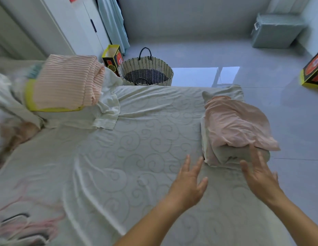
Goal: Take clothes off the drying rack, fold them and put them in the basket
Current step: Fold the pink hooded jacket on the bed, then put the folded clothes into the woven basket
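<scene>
The small stack of folded clothes [224,153], white pieces under a rumpled pale pink garment [234,125], sits on the right side of the bed, with the pink corner hanging out to the mattress edge above the glossy grey floor [288,107]. Both hands are spread wide and hold nothing. The left hand [188,181] is just short of the stack's near left corner. The right hand [261,176] is at its near edge, too blurred to tell if it touches. The top piece lies loose and uneven, so a lift from the front alone would likely let it slide off to the floor or the layers splay open. The swirl-patterned pale bedsheet [136,148] is wrinkled and could drag with it. The woven white-and-dark basket [165,70] stands well apart, on the floor past the bed's far edge, so the carry is long enough for a poorly supported pile to sag.
</scene>
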Tool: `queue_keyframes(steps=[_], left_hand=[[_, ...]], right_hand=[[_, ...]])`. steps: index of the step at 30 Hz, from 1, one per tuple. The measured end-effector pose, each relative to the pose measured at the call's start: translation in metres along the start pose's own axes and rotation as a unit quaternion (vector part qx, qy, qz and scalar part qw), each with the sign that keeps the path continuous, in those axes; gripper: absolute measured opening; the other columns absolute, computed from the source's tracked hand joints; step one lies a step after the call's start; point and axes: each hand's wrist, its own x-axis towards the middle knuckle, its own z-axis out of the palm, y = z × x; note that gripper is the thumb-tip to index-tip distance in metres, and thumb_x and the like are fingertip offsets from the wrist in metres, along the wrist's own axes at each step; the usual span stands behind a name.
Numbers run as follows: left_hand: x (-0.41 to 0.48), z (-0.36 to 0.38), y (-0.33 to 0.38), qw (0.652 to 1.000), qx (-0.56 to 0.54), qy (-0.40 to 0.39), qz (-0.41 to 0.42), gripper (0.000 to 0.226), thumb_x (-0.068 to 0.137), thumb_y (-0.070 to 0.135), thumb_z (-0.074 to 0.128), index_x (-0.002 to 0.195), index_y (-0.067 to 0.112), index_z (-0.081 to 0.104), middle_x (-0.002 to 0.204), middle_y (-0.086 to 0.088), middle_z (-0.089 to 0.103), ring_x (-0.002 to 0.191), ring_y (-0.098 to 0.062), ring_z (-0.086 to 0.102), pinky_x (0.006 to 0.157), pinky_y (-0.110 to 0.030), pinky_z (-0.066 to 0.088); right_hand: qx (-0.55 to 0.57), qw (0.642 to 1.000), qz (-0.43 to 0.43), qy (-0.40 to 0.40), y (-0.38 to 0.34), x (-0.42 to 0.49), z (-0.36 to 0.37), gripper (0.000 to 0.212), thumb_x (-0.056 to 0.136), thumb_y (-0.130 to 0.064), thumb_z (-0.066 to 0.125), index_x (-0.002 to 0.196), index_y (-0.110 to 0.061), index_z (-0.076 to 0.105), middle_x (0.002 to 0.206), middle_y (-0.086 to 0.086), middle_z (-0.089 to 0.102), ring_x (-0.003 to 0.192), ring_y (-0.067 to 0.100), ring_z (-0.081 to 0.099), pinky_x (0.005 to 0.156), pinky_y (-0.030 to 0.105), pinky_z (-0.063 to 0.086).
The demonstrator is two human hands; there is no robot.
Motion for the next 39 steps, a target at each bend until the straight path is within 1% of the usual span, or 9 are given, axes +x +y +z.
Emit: queue_keyframes(steps=[4, 7, 11, 16, 20, 25, 30, 35, 39], left_hand=[[-0.101, -0.028, -0.023, 0.999, 0.034, -0.001, -0.033, 0.060, 0.097, 0.041, 0.047, 0.150, 0.029, 0.023, 0.161, -0.002, 0.004, 0.147, -0.018, 0.010, 0.116, -0.031, 0.017], [-0.182, -0.044, -0.030, 0.998, -0.010, 0.029, -0.047, 0.050, 0.096, 0.038, 0.050, 0.143, 0.026, 0.035, 0.153, 0.002, 0.027, 0.144, -0.013, 0.021, 0.111, -0.020, 0.018], [-0.278, -0.041, -0.016, 0.985, -0.136, 0.052, -0.089, 0.050, 0.066, 0.065, 0.070, 0.111, 0.051, 0.051, 0.124, 0.010, 0.054, 0.107, 0.003, 0.055, 0.082, -0.004, 0.040], [-0.322, -0.020, 0.012, 0.956, -0.249, 0.114, -0.108, 0.026, 0.072, 0.022, 0.070, 0.096, 0.028, 0.063, 0.112, -0.009, 0.064, 0.098, -0.015, 0.062, 0.071, -0.007, 0.042], [-0.301, -0.015, 0.051, 0.952, -0.250, 0.157, -0.076, 0.032, 0.083, -0.002, 0.067, 0.097, 0.027, 0.064, 0.110, -0.001, 0.068, 0.091, -0.009, 0.067, 0.071, -0.016, 0.048], [-0.244, 0.021, 0.147, 0.959, -0.241, 0.151, -0.014, 0.038, 0.084, 0.009, 0.069, 0.094, 0.046, 0.069, 0.095, 0.017, 0.072, 0.081, 0.003, 0.066, 0.070, -0.026, 0.052], [-0.174, 0.116, 0.266, 0.946, -0.276, 0.169, -0.011, 0.030, 0.086, 0.009, 0.067, 0.098, 0.036, 0.070, 0.098, 0.012, 0.073, 0.081, 0.001, 0.066, 0.070, -0.029, 0.053], [-0.113, 0.186, 0.375, 0.950, -0.278, 0.139, 0.025, 0.028, 0.088, 0.007, 0.063, 0.111, 0.023, 0.059, 0.111, 0.011, 0.064, 0.087, 0.009, 0.062, 0.067, -0.011, 0.049], [-0.066, 0.184, 0.408, 0.955, -0.246, 0.160, 0.030, 0.027, 0.090, 0.005, 0.060, 0.113, 0.019, 0.056, 0.112, 0.005, 0.061, 0.085, 0.003, 0.063, 0.067, -0.007, 0.046]], right_hand=[[0.135, 0.991, -0.016, -0.005, -0.021, -0.098, -0.014, 0.079, 0.060, -0.097, 0.014, 0.129, -0.070, -0.013, 0.152, -0.030, 0.003, 0.146, 0.019, 0.019, 0.111, 0.045, 0.024], [0.195, 0.981, -0.011, 0.024, -0.049, -0.166, -0.033, 0.074, 0.085, -0.070, 0.039, 0.143, -0.053, -0.002, 0.157, 0.002, 0.027, 0.135, 0.024, 0.041, 0.105, 0.043, 0.035], [0.245, 0.969, 0.000, 0.023, -0.060, -0.242, -0.054, 0.076, 0.091, -0.030, 0.060, 0.150, -0.037, 0.014, 0.140, 0.004, 0.046, 0.102, 0.006, 0.059, 0.081, 0.023, 0.043], [0.255, 0.965, -0.015, 0.051, -0.047, -0.295, -0.087, 0.069, 0.089, -0.030, 0.063, 0.138, -0.048, 0.018, 0.124, -0.007, 0.054, 0.094, -0.004, 0.060, 0.069, 0.011, 0.042], [0.249, 0.966, -0.019, 0.061, -0.019, -0.296, -0.124, 0.067, 0.090, -0.032, 0.062, 0.144, -0.043, 0.024, 0.121, -0.013, 0.056, 0.091, -0.003, 0.063, 0.069, 0.011, 0.044], [0.248, 0.966, -0.056, 0.054, 0.037, -0.280, -0.191, 0.057, 0.090, -0.037, 0.060, 0.128, -0.057, 0.024, 0.116, -0.024, 0.055, 0.093, -0.010, 0.061, 0.071, 0.010, 0.047], [0.231, 0.971, -0.055, 0.027, 0.135, -0.257, -0.276, 0.058, 0.088, -0.034, 0.063, 0.130, -0.054, 0.029, 0.106, -0.025, 0.062, 0.087, -0.005, 0.065, 0.072, 0.019, 0.048], [0.216, 0.974, -0.056, 0.048, 0.222, -0.215, -0.365, 0.054, 0.089, -0.031, 0.063, 0.123, -0.057, 0.031, 0.107, -0.042, 0.051, 0.085, -0.005, 0.065, 0.070, 0.015, 0.049], [0.222, 0.970, -0.073, 0.063, 0.240, -0.162, -0.401, 0.047, 0.089, -0.032, 0.060, 0.120, -0.056, 0.035, 0.100, -0.026, 0.063, 0.083, -0.001, 0.067, 0.071, 0.019, 0.046]])
